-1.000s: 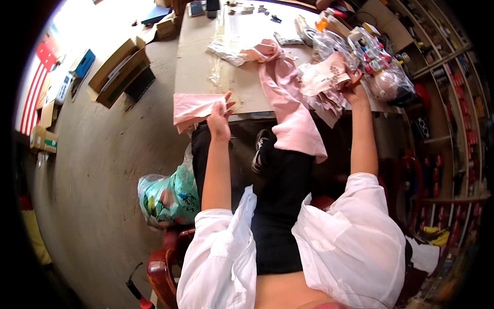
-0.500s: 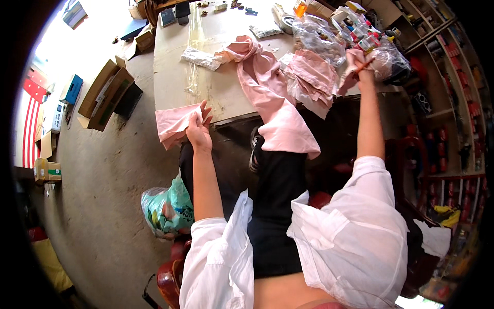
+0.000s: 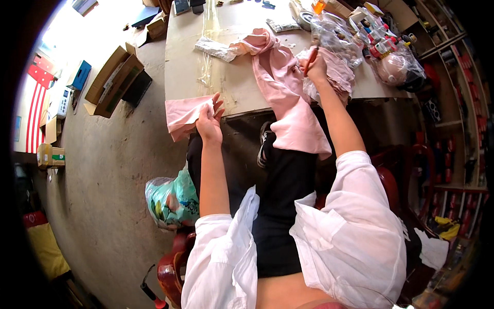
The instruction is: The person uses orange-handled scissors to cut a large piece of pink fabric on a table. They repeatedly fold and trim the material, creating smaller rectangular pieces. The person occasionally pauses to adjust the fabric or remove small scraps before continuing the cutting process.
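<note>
A folded pink cloth piece (image 3: 184, 116) is pinched in my left hand (image 3: 210, 123), just off the table's near edge. The thumb presses on the cloth while the other fingers stick out. My right hand (image 3: 317, 69) is closed round a slim orange-red tool (image 3: 311, 59), whose exact kind I cannot make out. That hand is over the pile of pink cloth pieces (image 3: 340, 76) and partly hides it. Between my hands a long pink cloth (image 3: 283, 98) runs from the tabletop down over my knee, twisted at its far end.
The pale table (image 3: 234, 92) carries a white packet (image 3: 216, 49), clear plastic bags (image 3: 337, 38) and small bottles (image 3: 383, 46). At left stands an open cardboard box (image 3: 116, 80). A green plastic bag (image 3: 175, 198) sits beside my left leg. Shelves (image 3: 458, 103) line the right.
My right hand has moved left to the cloth pile, still with the orange-red tool; the pink piece it held is out of it. My left hand keeps its cloth. The whole view has shifted slightly.
</note>
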Available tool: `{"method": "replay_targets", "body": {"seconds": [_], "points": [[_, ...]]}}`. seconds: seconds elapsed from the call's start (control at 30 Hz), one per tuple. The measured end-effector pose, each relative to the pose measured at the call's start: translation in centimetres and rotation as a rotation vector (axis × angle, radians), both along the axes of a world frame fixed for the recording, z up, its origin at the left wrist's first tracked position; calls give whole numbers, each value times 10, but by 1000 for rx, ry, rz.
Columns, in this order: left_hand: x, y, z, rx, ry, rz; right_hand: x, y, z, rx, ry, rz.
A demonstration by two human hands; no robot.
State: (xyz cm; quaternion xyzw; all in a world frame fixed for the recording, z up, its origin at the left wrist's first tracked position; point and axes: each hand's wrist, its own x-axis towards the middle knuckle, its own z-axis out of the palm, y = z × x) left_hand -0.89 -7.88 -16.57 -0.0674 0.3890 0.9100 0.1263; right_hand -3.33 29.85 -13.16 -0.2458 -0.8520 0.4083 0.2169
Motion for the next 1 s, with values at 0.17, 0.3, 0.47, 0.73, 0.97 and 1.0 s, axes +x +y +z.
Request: {"method": "replay_targets", "body": {"seconds": [0.17, 0.3, 0.47, 0.73, 0.97, 1.0], "points": [[2, -6, -1, -8, -3, 22, -10, -44, -2, 354, -295, -86], [1, -4, 0, 5, -16, 25, -17, -53, -10, 474, -359, -144], [4, -8, 7, 13, -57, 51, -19, -41, -14, 468, -412, -89], [1, -7, 10, 42, -44, 81, -11, -28, -11, 453, -471, 44], [2, -5, 9, 36, -50, 49, 8, -27, -16, 197, -106, -24], [2, -7, 7, 36, -51, 50, 17, -38, -7, 94, -45, 40]]}}
